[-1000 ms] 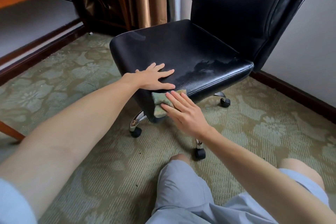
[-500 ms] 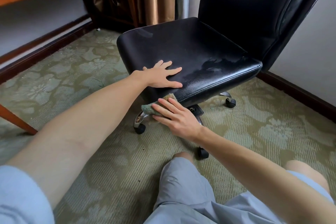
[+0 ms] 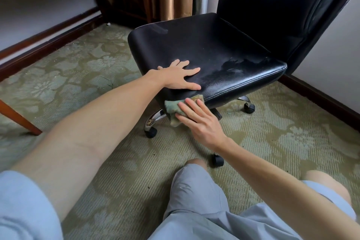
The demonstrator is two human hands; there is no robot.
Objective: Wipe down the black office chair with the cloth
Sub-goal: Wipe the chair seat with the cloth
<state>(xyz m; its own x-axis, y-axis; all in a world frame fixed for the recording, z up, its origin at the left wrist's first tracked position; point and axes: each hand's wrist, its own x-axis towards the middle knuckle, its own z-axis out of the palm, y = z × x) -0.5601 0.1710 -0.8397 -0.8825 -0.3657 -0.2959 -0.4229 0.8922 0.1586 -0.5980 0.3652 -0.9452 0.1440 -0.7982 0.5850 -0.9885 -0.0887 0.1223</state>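
Head view: the right hand's [image 3: 202, 122] straight fingers [image 3: 191, 106] press the cloth [image 3: 171, 106] beneath them against the chair [image 3: 214, 48].

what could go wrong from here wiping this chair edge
1. The chair stands on castors. A sideways push from the right hand on the seat edge could roll or swivel it, since the left hand only lies flat on top.
2. The cloth is pressed flat against the edge rather than gripped, and part of it hangs loose, so it may slip onto the carpet.
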